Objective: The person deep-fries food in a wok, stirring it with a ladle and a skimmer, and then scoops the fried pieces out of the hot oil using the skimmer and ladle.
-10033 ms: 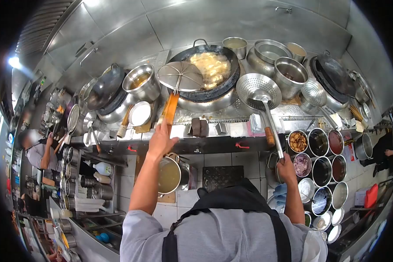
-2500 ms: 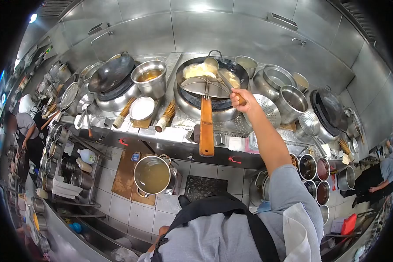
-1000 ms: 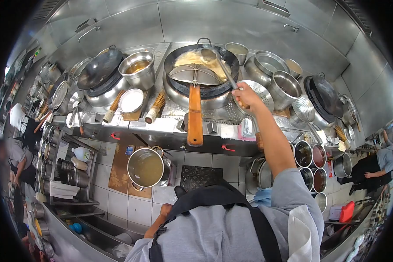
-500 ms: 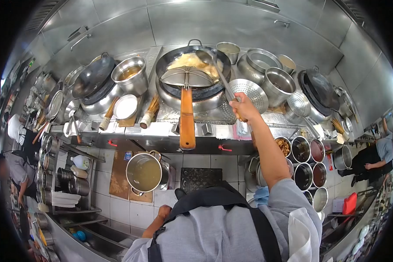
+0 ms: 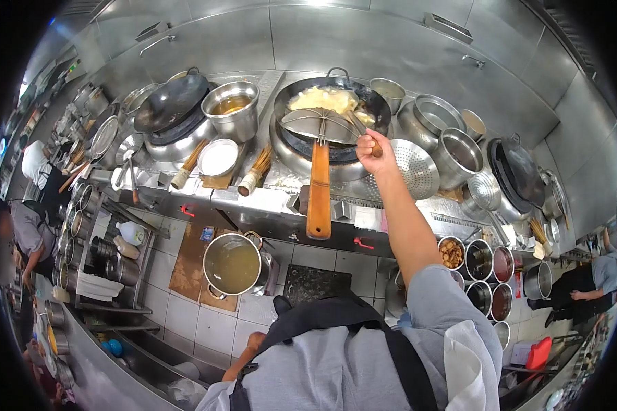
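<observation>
Right hand (image 5: 384, 159) is gripping a wooden-handled metal ladle (image 5: 357, 125).
Fingers (image 5: 366, 148) are curling round it — beyond them, pale-yellow food (image 5: 324, 99) is lying in a round black metal wok (image 5: 377, 104); left of them, a grey domed strainer (image 5: 304, 125) is resting. Left hand (image 5: 256, 340) — finger state cannot be told.

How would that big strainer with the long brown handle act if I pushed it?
The strainer would probably stay stiff, since its ribbed head looks metal and its handle is broad. It might slide or swing, because it looks merely rested on the wok, unheld. Pressing the handle could perhaps tip it, as that end pokes out past the counter.
</observation>
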